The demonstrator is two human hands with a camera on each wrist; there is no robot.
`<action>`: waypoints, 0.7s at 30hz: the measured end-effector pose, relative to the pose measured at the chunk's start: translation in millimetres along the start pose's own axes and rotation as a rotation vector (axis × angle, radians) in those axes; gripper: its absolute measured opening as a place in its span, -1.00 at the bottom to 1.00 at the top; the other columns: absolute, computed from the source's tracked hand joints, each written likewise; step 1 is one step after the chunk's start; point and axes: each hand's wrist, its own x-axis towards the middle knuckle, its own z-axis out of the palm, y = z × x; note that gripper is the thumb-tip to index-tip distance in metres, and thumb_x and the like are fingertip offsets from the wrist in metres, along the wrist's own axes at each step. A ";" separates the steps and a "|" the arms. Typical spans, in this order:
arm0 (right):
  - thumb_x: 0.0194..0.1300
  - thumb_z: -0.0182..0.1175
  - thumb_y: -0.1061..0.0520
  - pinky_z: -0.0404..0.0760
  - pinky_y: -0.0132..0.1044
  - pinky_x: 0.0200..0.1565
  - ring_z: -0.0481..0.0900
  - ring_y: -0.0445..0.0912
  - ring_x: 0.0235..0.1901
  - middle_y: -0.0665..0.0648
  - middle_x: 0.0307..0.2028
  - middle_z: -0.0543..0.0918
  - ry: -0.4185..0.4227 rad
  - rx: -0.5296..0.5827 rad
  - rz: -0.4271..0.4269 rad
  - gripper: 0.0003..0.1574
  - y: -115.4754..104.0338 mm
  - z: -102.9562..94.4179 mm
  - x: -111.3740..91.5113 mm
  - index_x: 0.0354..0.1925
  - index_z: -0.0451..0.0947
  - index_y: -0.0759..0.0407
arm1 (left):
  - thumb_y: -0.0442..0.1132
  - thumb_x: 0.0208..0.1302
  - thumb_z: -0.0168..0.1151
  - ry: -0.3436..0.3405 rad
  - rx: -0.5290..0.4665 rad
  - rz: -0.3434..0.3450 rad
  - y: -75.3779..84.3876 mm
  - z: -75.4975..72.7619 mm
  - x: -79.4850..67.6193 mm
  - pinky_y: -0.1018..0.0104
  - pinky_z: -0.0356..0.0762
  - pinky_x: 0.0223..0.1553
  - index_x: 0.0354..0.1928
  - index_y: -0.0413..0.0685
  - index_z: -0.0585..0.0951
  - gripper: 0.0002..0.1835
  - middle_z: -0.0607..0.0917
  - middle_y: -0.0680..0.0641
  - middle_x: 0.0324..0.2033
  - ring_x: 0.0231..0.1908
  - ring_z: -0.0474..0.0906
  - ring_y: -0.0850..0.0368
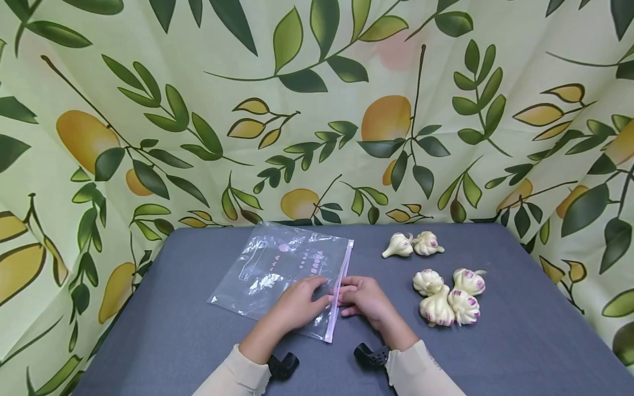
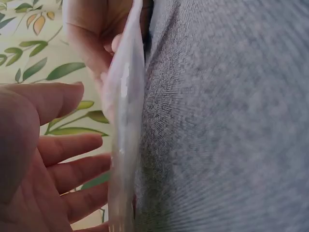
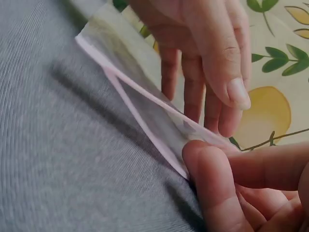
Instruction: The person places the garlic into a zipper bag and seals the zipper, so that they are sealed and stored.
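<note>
A clear zip bag with a pink zip strip and pink print lies on the table. My left hand is over the bag beside the strip, its fingers extended and loosely spread in the left wrist view. At the pink mouth of the bag, my right hand pinches the edge between thumb and fingers. The right wrist view shows the two pink lips parted in a narrow gap near these fingertips. Part of the right-hand fingers is hidden behind the strip in the head view.
Two garlic bulbs lie at the back right of the grey table. Several more bulbs sit clustered nearer, to the right of my right hand. A leaf-and-fruit patterned cloth hangs behind the table.
</note>
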 end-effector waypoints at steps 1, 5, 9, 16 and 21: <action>0.21 0.15 0.41 0.68 -0.37 -0.43 0.69 -0.19 -0.35 0.29 -0.10 0.73 -0.035 0.026 -0.001 -0.37 0.8 -0.9 -0.4 0.24 0.29 0.57 | 0.02 0.32 0.24 0.009 0.002 0.001 0.3 0.5 0.0 -0.05 0.42 0.25 0.19 -0.13 0.56 -0.49 0.61 -0.16 0.18 0.24 0.49 -0.09; 0.22 0.19 0.38 0.69 -0.36 -0.34 0.69 -0.21 -0.30 0.29 -0.03 0.71 -0.115 0.077 -0.002 -0.40 1.5 -3.9 -1.8 0.20 0.33 0.57 | 0.11 0.26 0.27 0.044 0.007 -0.018 4.4 2.1 -0.9 -0.06 0.48 0.17 0.15 -0.11 0.59 -0.45 0.64 -0.14 0.13 0.18 0.54 -0.09; 0.23 0.18 0.38 0.70 -0.34 -0.31 0.70 -0.21 -0.29 0.23 -0.06 0.73 -0.134 0.073 -0.014 -0.43 0.7 -4.9 -2.0 0.19 0.36 0.55 | 0.17 0.17 0.34 0.071 0.022 -0.038 10.2 2.4 -1.7 -0.08 0.53 0.10 0.11 -0.08 0.62 -0.40 0.66 -0.14 0.09 0.14 0.57 -0.09; 0.27 0.23 0.29 0.70 -0.32 -0.35 0.67 -0.23 -0.40 0.06 -0.24 0.74 -0.095 0.015 -0.036 -0.45 0.4 -1.1 -0.2 0.18 0.39 0.50 | 0.16 0.09 0.38 0.109 0.079 -0.061 14.2 4.3 -2.2 -0.07 0.58 -0.01 0.08 -0.05 0.65 -0.41 0.70 -0.11 0.04 0.07 0.61 -0.08; 0.25 0.28 0.27 0.64 -0.39 -0.45 0.63 -0.25 -0.43 0.19 -0.20 0.75 -0.030 -0.161 -0.144 -0.53 2.9 2.2 3.5 0.09 0.51 0.46 | -0.03 0.06 0.33 0.185 0.151 -0.073 13.5 5.4 -3.5 0.09 0.58 -0.33 -0.12 0.02 0.72 -0.66 0.76 -0.02 -0.20 -0.22 0.68 0.00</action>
